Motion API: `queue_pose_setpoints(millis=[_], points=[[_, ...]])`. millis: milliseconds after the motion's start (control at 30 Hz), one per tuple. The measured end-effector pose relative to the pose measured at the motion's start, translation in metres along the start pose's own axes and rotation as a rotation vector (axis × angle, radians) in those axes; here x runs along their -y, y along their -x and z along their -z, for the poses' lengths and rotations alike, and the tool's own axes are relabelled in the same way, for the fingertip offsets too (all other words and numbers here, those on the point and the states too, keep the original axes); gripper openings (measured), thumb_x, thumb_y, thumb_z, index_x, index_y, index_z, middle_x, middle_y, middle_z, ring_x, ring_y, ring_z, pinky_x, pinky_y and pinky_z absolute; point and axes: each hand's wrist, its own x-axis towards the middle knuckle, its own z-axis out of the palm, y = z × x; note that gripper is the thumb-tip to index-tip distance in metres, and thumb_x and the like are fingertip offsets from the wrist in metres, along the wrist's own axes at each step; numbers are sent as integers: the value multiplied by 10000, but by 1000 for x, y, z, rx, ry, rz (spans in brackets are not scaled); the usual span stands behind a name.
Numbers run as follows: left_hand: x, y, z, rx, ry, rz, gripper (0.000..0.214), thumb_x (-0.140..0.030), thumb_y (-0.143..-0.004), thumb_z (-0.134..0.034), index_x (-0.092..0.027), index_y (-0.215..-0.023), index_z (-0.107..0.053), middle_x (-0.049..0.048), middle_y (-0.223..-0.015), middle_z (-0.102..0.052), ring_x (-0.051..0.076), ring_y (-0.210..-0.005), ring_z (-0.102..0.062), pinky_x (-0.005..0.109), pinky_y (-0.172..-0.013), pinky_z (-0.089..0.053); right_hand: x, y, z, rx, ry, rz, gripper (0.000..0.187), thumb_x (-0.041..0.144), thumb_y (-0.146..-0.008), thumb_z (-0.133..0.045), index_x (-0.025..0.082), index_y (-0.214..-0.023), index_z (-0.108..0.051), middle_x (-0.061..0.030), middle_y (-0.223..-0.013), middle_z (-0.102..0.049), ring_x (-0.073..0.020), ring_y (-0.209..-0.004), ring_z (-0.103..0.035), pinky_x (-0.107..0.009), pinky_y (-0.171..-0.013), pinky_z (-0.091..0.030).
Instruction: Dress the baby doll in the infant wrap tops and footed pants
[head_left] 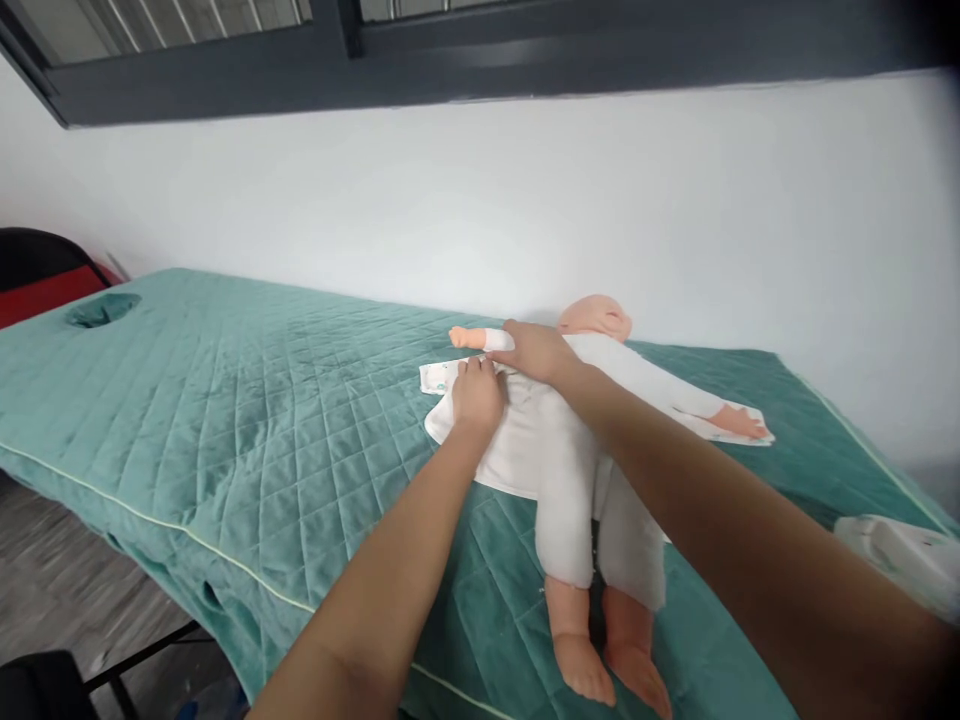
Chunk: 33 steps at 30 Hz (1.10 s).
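Head view: a doll [566, 500] in a white garment [510, 450] lies on a green table [225, 400], head far, feet near; the left hand [478, 395] pinches the garment's flap beside its chest, and the right hand [536, 350] covers its shoulder, grip unclear.

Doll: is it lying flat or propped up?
Lying flat: the doll stretches along the green table, arms spread sideways, legs straight.

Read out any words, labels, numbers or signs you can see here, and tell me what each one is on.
No text here can be read.
Printed pad under the baby doll, beside the left hand: faint marks, too blurred to read.
White garment, teal quilted table cover, wall: no writing visible.
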Motion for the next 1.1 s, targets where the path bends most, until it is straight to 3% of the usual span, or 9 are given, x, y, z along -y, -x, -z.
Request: queue_pose_setpoints(millis=[167,333,533,733,933,1100], points=[[15,-8,-1,-91,355,182,250,-259,-956,-487,-172,-965,-721,137,-980,-738,256,-936,-664,335,-827,-455,0,11,1,-33,-41,97,599,746,-947,-381,236,-1100,-657,-82,-1132,-730,-275,-1012,-667,-332,-769,-445],[23,-10,-3,-176,437,278,282,-307,-925,-520,-152,-815,-728,107,-813,-737,221,-772,-651,299,-724,-431,-1,17,2,-15,48,108,670,771,-958,-279,222,-990,-662,-93,-1047,-739,-266,-925,-664,-327,-723,-409],[23,-10,-1,-258,528,331,248,-203,-887,-487,-158,-801,-715,82,-828,-747,187,-755,-626,277,-714,-437,-9,26,6,28,166,91,733,783,-957,-208,206,-949,-660,-111,-1001,-742,-277,-912,-667,-358,-775,-410],[21,-8,6,-273,617,317,263,-166,-875,-486,-172,-881,-749,67,-927,-776,179,-840,-668,261,-794,-484,-17,29,2,61,192,65,709,773,-956,-259,202,-993,-677,-127,-1055,-744,-299,-981,-671,-397,-849,-432],[22,-7,6,-315,646,336,232,-190,-901,-502,-185,-902,-734,60,-947,-774,180,-913,-682,259,-845,-491,-19,27,-2,59,180,55,710,782,-948,-260,215,-998,-683,-126,-1066,-743,-316,-1010,-672,-423,-874,-444],[24,-8,4,-343,672,350,203,-218,-908,-518,-188,-874,-716,38,-887,-754,165,-860,-667,248,-811,-481,-16,30,0,56,189,19,728,810,-927,-273,215,-990,-687,-130,-1021,-747,-316,-960,-677,-422,-860,-444]])
